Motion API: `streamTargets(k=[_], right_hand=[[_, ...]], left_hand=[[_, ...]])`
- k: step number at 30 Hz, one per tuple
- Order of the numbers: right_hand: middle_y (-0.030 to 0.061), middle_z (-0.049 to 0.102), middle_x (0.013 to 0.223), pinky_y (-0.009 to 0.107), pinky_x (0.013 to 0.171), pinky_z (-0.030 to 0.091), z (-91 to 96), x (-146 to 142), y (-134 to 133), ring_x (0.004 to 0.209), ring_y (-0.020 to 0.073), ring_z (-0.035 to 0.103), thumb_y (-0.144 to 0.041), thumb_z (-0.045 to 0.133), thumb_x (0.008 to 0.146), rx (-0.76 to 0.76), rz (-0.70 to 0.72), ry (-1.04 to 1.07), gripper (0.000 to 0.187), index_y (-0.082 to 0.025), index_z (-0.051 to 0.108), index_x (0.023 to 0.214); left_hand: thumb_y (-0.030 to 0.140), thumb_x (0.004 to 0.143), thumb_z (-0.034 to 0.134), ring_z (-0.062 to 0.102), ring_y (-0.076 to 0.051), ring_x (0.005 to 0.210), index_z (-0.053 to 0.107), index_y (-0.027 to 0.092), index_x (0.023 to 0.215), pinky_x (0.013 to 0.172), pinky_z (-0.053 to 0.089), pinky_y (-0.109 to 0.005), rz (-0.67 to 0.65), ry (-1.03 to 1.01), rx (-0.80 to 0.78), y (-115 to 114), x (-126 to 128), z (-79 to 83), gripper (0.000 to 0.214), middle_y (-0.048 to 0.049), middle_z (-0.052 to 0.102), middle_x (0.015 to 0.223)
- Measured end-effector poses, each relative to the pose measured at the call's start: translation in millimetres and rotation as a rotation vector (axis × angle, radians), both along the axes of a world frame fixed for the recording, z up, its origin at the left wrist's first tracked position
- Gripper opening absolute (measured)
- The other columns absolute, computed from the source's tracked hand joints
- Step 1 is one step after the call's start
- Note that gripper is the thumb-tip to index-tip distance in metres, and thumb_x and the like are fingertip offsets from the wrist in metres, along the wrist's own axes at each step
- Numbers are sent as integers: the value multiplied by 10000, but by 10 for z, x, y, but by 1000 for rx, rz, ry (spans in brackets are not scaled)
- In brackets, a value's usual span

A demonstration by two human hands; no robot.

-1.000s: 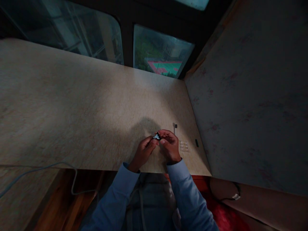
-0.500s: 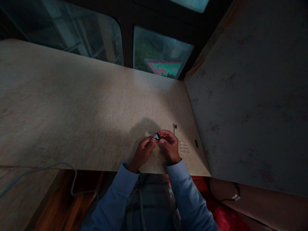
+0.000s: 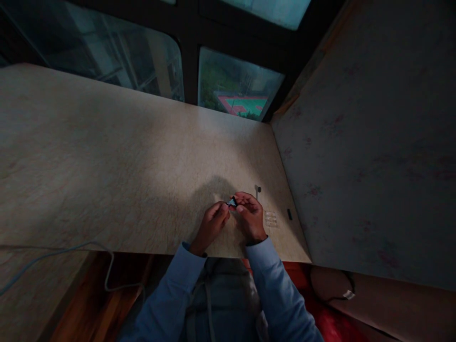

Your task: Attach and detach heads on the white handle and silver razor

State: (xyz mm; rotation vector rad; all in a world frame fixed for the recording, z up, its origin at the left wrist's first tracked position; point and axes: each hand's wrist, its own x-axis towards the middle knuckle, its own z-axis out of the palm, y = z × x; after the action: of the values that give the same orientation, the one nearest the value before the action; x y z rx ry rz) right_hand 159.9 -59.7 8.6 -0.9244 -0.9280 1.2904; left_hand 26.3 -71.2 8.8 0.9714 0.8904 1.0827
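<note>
Head view — right hand (image 3: 252, 221) holds silvery piece (image 3: 232, 203) beside clear tray (image 3: 270, 219) (contents unclear).

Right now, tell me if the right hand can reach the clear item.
Probably yes: the clear item lies beside the right hand, nothing visible between, though that hand holds a small dark object.

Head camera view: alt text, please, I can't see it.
The left hand and right hand hold a small black-and-silver item over a pale tabletop. To the right lie a clear segmented piece and a small dark bar.
</note>
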Motion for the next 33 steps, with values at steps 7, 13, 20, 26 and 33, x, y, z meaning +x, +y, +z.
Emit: streamTargets(k=[7, 13, 20, 26, 33], right_hand=[[25, 711, 886, 315, 763, 569, -12, -6, 9, 793, 164, 652, -346, 808, 698, 29, -32, -29, 330, -230, 720, 994], [55, 731, 906, 313, 696, 534, 0, 4, 30, 677, 153, 635, -400, 794, 693, 20, -100, 2, 363, -202, 715, 987], [84, 745, 1006, 316, 699, 530, 38, -12, 16, 686, 158, 653, -407, 791, 701, 29, -126, 77, 373, -200, 716, 1002], [102, 738, 1080, 339, 789, 546, 129, -68, -157, 796, 178, 686, -409, 739, 774, -5, -150, 87, 377, -193, 704, 1081], [75, 724, 1086, 313, 761, 551, 308, 61, -482, 910, 203, 685, -330, 718, 819, 56, -254, -199, 295, -227, 713, 1095]], left_hand=[[621, 861, 530, 295, -59, 457, 485, 174, 736, 434, 221, -218, -4, -3, 17, 8, 1, -5, 466, 60, 407, 566], [583, 870, 540, 331, -57, 465, 542, 154, 781, 441, 235, -218, -23, 29, 60, 13, 6, -39, 439, 43, 449, 606], [591, 853, 557, 330, -54, 465, 583, 141, 888, 446, 230, -218, -67, -15, 47, 5, 3, -32, 452, 39, 472, 649], [556, 828, 612, 409, -89, 549, 625, 128, 945, 545, 315, -234, -86, -112, 22, -48, -6, 21, 443, 18, 492, 652], [494, 817, 656, 549, -155, 738, 656, 124, 1060, 694, 437, -273, -77, -153, 9, -165, 120, 127, 443, -68, 631, 827]])
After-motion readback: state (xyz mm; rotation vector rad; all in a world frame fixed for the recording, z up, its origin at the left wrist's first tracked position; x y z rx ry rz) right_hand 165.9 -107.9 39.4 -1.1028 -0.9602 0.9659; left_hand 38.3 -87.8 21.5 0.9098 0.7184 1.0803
